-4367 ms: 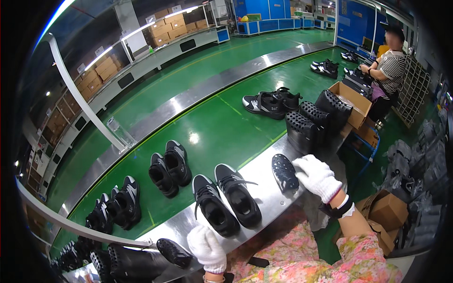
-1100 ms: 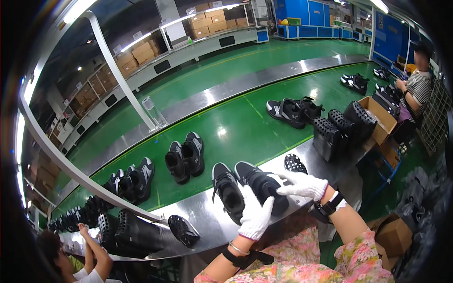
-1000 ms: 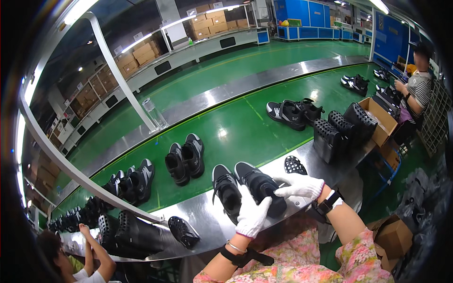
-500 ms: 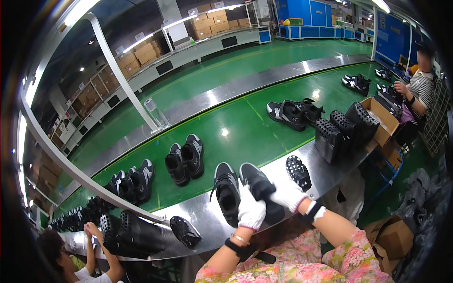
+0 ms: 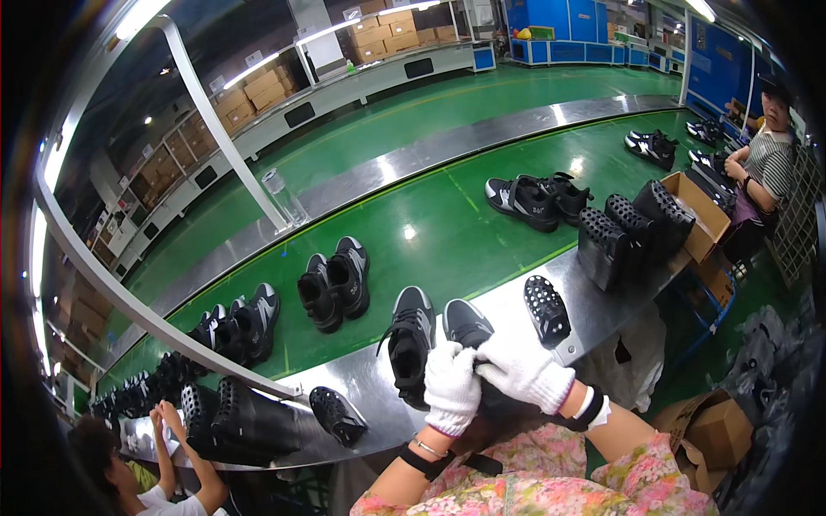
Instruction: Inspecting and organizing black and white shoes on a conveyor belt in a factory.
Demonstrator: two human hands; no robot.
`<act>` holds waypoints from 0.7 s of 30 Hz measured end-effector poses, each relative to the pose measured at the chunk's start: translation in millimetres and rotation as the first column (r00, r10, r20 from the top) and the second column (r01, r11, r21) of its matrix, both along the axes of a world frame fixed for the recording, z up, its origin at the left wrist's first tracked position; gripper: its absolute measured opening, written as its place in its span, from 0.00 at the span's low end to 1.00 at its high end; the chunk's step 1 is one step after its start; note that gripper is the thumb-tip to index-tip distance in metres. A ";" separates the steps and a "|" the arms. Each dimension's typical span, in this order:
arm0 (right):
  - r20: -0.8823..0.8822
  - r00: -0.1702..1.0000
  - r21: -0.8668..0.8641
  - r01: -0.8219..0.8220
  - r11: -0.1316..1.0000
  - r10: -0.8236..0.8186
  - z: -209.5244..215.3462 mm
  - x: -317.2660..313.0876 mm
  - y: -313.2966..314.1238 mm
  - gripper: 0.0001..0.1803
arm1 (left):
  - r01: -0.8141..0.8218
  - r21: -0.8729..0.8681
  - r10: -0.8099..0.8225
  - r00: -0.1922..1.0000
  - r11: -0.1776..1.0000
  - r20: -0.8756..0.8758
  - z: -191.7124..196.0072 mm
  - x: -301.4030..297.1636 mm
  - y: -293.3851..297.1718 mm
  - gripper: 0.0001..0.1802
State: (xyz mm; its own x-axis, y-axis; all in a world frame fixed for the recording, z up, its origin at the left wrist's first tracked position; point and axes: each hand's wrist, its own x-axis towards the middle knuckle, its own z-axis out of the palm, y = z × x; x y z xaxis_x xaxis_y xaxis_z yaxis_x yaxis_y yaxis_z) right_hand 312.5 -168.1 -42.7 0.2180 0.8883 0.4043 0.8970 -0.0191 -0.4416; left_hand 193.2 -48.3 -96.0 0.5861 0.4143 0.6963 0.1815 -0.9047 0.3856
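A black sneaker with a grey toe [image 5: 465,320] lies before me at the steel edge of the bench, toe pointing away. Both my hands, in white knit gloves, are over its opening. My left hand [image 5: 453,389] has its fingers curled at the left side of the shoe. My right hand [image 5: 525,368] pinches at the shoe's upper from the right, its fingertips close to the left ones. Exactly which part they grip is hidden. Just left stands the matching sneaker [image 5: 411,340], apart from my hands. A black perforated insert [image 5: 547,308] lies to the right.
More sneaker pairs stand on the green belt [image 5: 422,232]. Black studded blocks [image 5: 604,249] and an open carton [image 5: 701,215] are at right. Another perforated insert [image 5: 335,414] lies at left, near a white frame post [image 5: 215,129]. Co-workers are at far left and far right.
My right hand has moved left from the shoe's heel side, and both hands now meet over its opening. The co-worker at right has lowered a raised hand.
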 end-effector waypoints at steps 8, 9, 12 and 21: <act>-0.246 0.945 0.191 0.267 0.945 -0.217 -36.9 50.6 -12.4 0.13 | 0.185 0.029 -0.184 0.982 0.982 -0.049 15.4 2.1 2.1 0.29; -0.364 0.924 0.059 0.147 0.987 -0.116 -44.0 47.3 0.8 0.15 | 0.175 -0.002 -0.175 0.983 0.985 -0.056 5.5 4.0 6.8 0.29; -0.395 0.918 0.115 0.078 0.990 -0.026 -61.1 24.3 12.1 0.18 | 0.153 -0.059 -0.156 0.987 0.986 -0.044 -1.7 3.2 10.3 0.28; -0.257 0.949 -0.024 0.184 0.983 -0.184 -21.2 12.7 11.6 0.13 | 0.175 -0.032 -0.176 0.984 0.984 -0.026 0.2 -6.6 18.9 0.20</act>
